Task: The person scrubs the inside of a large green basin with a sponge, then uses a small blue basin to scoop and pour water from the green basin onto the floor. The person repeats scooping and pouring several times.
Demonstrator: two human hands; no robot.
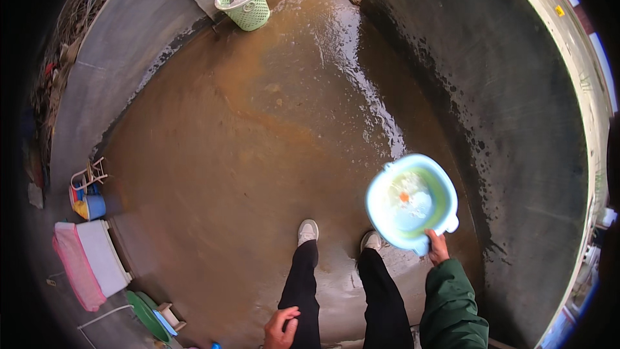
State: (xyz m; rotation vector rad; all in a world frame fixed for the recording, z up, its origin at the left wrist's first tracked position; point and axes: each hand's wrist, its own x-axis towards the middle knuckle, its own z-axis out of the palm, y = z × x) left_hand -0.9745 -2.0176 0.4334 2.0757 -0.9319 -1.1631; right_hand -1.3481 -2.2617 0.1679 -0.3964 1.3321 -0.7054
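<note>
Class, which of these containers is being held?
The light-blue basin, its rim in the right grip; the pale-green lattice basket and the blue bucket are unheld.

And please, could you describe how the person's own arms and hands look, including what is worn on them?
Neither the right hand nor the left hand wears a glove. On the right side, a dark green, creased sleeve reaches about to the wrist. On the left, no sleeve is in view.
</note>
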